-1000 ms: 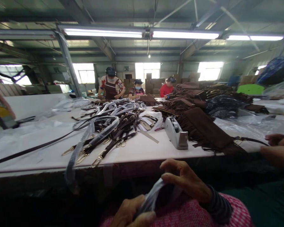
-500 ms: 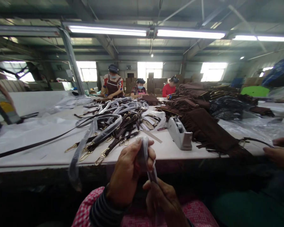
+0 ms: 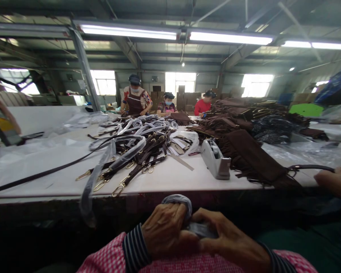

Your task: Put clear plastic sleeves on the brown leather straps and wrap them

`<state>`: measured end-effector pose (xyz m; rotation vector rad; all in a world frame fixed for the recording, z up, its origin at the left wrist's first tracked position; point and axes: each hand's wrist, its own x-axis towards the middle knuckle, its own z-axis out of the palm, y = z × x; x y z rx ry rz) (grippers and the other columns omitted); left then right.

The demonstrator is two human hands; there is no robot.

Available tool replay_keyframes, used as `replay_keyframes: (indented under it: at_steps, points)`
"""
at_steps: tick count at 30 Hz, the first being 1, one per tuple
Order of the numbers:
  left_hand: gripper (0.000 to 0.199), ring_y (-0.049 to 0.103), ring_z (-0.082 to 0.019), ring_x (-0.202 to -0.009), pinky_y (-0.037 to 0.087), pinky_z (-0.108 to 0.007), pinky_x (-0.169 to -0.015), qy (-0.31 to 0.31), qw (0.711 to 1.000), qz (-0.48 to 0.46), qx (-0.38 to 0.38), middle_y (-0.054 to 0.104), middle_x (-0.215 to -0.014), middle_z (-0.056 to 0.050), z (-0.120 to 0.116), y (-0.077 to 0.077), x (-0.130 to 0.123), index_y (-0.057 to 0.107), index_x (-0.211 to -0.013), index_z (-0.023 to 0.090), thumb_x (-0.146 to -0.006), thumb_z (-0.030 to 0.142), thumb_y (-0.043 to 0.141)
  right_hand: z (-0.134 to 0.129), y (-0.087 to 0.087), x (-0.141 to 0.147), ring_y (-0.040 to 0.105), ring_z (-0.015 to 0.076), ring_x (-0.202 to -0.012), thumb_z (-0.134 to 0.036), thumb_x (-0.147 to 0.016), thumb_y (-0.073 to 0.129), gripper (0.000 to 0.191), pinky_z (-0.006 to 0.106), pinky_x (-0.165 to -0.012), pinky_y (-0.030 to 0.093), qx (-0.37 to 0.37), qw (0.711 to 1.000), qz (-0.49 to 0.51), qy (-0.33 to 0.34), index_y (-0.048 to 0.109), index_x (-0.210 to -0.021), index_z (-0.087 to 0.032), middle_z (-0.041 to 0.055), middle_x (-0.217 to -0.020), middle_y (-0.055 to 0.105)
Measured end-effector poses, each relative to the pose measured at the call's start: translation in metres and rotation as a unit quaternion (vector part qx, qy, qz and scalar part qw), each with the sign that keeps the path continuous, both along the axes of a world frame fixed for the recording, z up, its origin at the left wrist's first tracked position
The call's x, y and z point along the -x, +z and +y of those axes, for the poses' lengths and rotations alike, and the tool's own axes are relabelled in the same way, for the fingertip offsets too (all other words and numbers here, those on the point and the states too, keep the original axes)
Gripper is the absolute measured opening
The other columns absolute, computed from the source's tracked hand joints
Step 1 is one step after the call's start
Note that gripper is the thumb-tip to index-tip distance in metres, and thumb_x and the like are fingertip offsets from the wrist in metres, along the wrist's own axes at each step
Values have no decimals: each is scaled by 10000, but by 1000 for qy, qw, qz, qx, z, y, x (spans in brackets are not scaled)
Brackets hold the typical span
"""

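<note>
A dark strap in clear plastic wrap [image 3: 177, 198] is coiled between my two hands, below the table's front edge. My left hand [image 3: 166, 229] has its fingers bent through the top loop of the coil. On the right side, my right hand [image 3: 230, 237] pinches a wrapped part of the same strap between thumb and fingers. Beyond them on the white table [image 3: 159, 184] lies a pile of dark straps [image 3: 147, 151] with gold clasps, several in plastic sleeves. A grey tape dispenser [image 3: 216, 159] stands right of the pile.
Brown fringed pieces [image 3: 250, 155] are heaped at the right beside black plastic [image 3: 272, 129]. Another person's hand [image 3: 335, 182] is at the right edge by a dark strap. A long strap [image 3: 45, 172] runs left. Three people work across the table.
My hands have moved lower, and the left has turned back-up. The wrapped strap, held upright before, is now bent into a loop. The other person's hand at the right has shifted slightly.
</note>
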<state>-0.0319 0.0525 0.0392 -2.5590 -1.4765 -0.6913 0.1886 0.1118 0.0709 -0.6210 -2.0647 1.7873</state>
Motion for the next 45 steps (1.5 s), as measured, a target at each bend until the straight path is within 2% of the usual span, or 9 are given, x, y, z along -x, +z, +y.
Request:
replay_keyframes:
  at_steps: [4,8,14,18,21,28,34,41,45]
  points:
    - [403,502,-172,-596,274,-333,-553,18,996,5,92,577,-750,11,-3,16,14,483,-845,221,-946,604,558,27,16,-6,500,108,-662,-429,-896,736,291,216,-587,368,-107,992,-63,-2,730,-985,-152,-27,-732,597]
    - [272,432,-140,-591,235,-322,-571,6,991,-1,132,525,-720,40,0,33,21,470,-813,220,-913,396,651,48,20,0,612,140,-808,-437,-1009,611,301,246,-746,443,-299,952,-41,47,751,-1026,-170,26,-908,679]
    - [486,394,-114,-558,229,-300,-563,-24,980,-29,194,463,-655,53,25,63,36,494,-779,203,-905,660,602,75,20,13,578,190,-855,-331,-1089,437,318,314,-752,418,-610,791,-35,20,696,-1126,-151,76,-941,661]
    - [459,406,-130,-580,225,-309,-575,-24,987,31,153,493,-677,31,60,72,50,526,-777,198,-927,627,580,105,21,33,570,237,-991,-314,-1067,500,250,362,-810,405,-723,690,-22,-32,661,-1202,-179,91,-1081,698]
    - [384,424,-144,-585,229,-314,-571,-32,986,79,142,530,-686,19,85,69,62,562,-794,198,-937,553,590,127,12,48,586,221,-980,-285,-1066,510,294,343,-808,421,-725,687,-37,-19,599,-1334,-205,73,-1083,704]
    - [404,516,-165,-579,282,-311,-563,-42,984,99,145,632,-709,-16,117,48,73,633,-862,193,-968,558,496,152,-19,60,619,181,-929,-168,-1078,421,382,302,-779,466,-658,748,-84,19,523,-1442,-224,54,-1056,679]
    - [284,526,-166,-570,299,-311,-554,-74,978,131,145,651,-710,-6,124,51,67,602,-886,203,-907,486,601,152,-18,61,536,262,-1023,-248,-1077,430,347,380,-808,431,-703,704,-86,64,542,-1392,-156,96,-1112,664]
    - [384,555,-210,-702,388,-357,-651,-70,986,144,53,650,-827,-49,112,26,72,584,-950,178,-1004,536,455,148,-19,65,497,260,-997,-283,-1092,401,326,390,-793,370,-715,694,-62,60,572,-1316,-120,102,-1057,662]
    - [353,543,-241,-831,411,-392,-725,-17,986,164,15,654,-960,-70,98,25,65,613,-1021,173,-1008,508,504,145,-19,65,483,263,-1005,-299,-1071,480,278,402,-792,338,-721,688,-70,48,608,-1255,-134,96,-1045,672]
